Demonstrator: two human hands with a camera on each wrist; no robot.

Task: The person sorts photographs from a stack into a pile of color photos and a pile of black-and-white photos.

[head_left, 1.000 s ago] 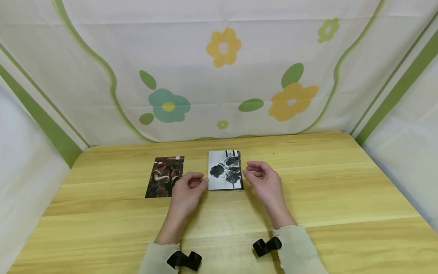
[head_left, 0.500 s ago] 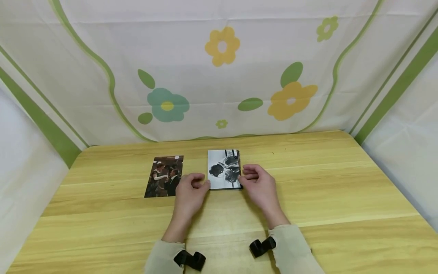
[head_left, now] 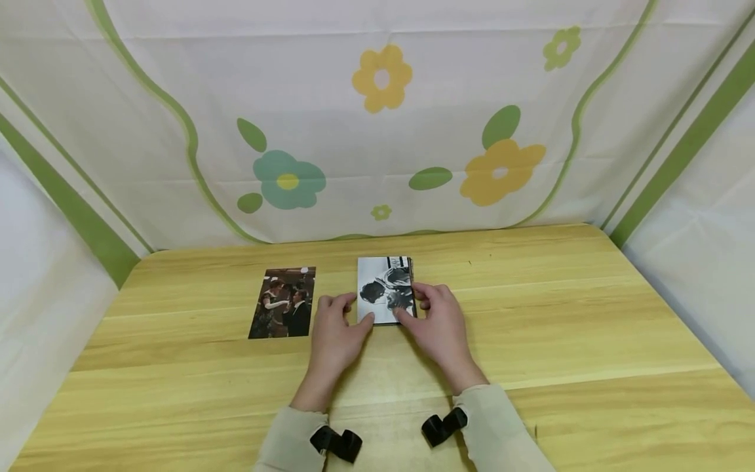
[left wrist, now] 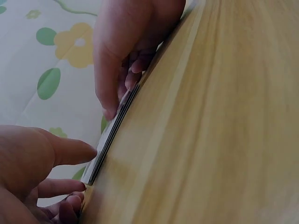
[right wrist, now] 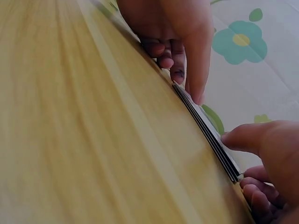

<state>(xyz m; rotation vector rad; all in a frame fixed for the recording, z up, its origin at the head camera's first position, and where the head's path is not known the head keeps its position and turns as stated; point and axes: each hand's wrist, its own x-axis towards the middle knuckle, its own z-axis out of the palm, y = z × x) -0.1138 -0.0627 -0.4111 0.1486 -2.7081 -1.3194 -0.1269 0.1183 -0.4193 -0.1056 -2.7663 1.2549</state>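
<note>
A small stack of photos with a black-and-white print on top lies flat on the wooden table. My left hand grips its near left corner, thumb on top and fingers curled at the edge. My right hand grips the near right corner the same way. The left wrist view shows the stack's edge with my left thumb on top and the right hand beyond. In the right wrist view the stack runs between my right hand and my left hand.
A single colour photo of a couple lies flat on the table, left of the stack and close to my left hand. A flowered cloth backdrop stands behind the table, with white cloth walls at both sides.
Both hands have moved inward from beside the stack and now hold its near corners. The stack and the colour photo have not moved.
</note>
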